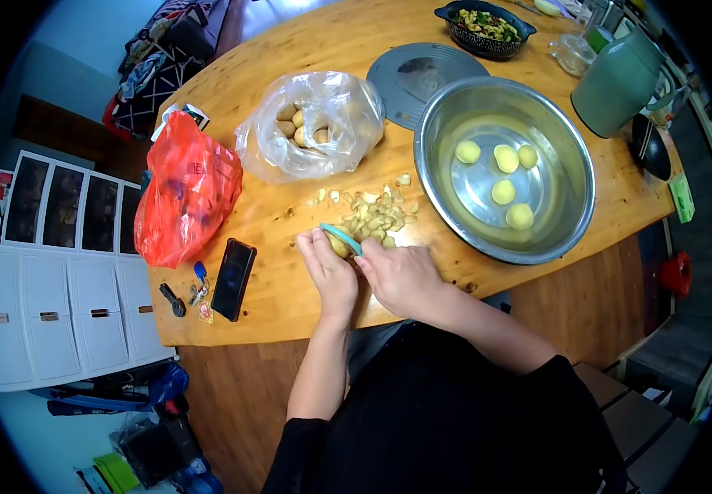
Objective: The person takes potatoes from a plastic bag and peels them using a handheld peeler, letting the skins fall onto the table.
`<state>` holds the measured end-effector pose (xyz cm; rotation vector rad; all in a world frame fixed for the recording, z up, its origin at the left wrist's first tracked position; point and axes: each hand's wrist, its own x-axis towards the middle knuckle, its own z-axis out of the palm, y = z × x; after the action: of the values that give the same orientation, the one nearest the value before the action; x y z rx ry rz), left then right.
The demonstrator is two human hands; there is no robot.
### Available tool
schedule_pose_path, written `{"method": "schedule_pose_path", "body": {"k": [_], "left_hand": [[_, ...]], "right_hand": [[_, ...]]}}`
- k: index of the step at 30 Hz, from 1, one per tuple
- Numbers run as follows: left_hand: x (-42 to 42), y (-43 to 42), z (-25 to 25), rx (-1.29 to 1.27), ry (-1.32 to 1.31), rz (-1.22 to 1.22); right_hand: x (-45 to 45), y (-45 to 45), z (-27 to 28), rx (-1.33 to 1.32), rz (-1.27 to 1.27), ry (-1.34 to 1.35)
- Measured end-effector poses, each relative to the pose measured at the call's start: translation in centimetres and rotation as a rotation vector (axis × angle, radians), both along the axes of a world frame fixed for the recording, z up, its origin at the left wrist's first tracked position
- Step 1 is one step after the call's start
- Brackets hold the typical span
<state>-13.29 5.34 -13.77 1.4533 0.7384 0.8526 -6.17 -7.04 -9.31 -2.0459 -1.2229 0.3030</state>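
Observation:
My left hand (331, 274) is closed round a potato (338, 246), largely covered by the fingers. In my right hand (403, 280) is a teal peeler (341, 234), its head lying against the potato. A heap of potato peelings (375, 217) lies on the wooden table just beyond both hands. To the right stands a large steel basin (571, 206) with several peeled potatoes (503, 193) in what looks like water. A clear plastic bag (346, 153) at the back left holds several unpeeled potatoes (299, 132).
A red plastic bag (187, 198), a phone (234, 280) and keys (199, 292) lie at the left. Behind the basin are a grey round mat (413, 78) and a dark dish of food (487, 45). A green jug (617, 86) stands at the far right.

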Motion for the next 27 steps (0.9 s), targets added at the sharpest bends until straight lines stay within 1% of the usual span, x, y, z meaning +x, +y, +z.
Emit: {"method": "schedule_pose_path", "body": {"k": [2, 4, 5, 7, 8, 11, 14, 17, 20, 23, 26, 27], "left_hand": [[0.1, 0.0, -0.4, -0.041, -0.02, 0.012], [0.2, 0.4, -0.6, 0.026, 0.025, 0.025], [0.3, 0.6, -0.6, 0.062, 0.046, 0.041], [0.1, 0.2, 0.9, -0.054, 0.031, 0.001], [0.3, 0.0, 1.4, -0.112, 0.021, -0.027], [0.6, -0.5, 1.3, 0.088, 0.042, -0.006], [0.6, -0.3, 0.3, 0.123, 0.056, 0.0], [0.5, -0.6, 0.8, 0.079, 0.048, -0.001], [0.5, -0.9, 0.7, -0.001, 0.019, -0.013], [0.6, -0.7, 2.1, -0.171, 0.019, -0.043], [0.7, 0.4, 0.4, 0.098, 0.032, -0.03], [0.7, 0.2, 0.5, 0.164, 0.051, -0.033]], "right_hand": [[1.2, 0.2, -0.9, -0.02, -0.118, -0.008], [1.7, -0.2, -0.7, -0.015, -0.207, 0.03], [1.7, -0.2, -0.3, -0.004, -0.169, 0.067], [1.0, -0.3, 0.1, 0.019, -0.113, 0.152], [0.7, -0.3, 0.1, 0.026, -0.1, 0.151], [-0.2, -0.1, 0.2, 0.033, -0.06, 0.168], [-0.7, -0.3, -0.1, 0.043, -0.034, 0.183], [-0.3, -0.4, -0.1, 0.004, -0.022, 0.099], [0.8, -0.1, -0.6, -0.069, -0.131, 0.057], [1.4, -0.7, -0.5, -0.04, -0.139, 0.119], [1.1, -0.6, -0.3, 0.013, -0.111, 0.155], [0.9, -0.6, -0.3, 0.035, -0.105, 0.161]]}}
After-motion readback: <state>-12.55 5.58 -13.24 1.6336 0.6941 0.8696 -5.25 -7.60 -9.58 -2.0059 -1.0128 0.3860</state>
